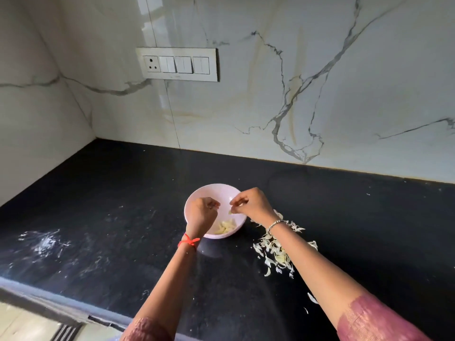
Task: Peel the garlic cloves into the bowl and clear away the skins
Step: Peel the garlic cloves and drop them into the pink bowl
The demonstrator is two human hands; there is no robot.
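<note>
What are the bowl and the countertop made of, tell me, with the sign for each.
Bowl: white, smooth and softly glossy, so glazed ceramic or melamine; the look cannot settle which. Countertop: black polished stone, probably granite, judging by its fine pale speckle and dull reflections.

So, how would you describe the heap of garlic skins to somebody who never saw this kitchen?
On the black countertop below the marble wall stands a white bowl. Right of it, partly under the right forearm, lies the heap of garlic skins: pale papery flakes, unlike the peeled cloves inside the bowl.
</note>
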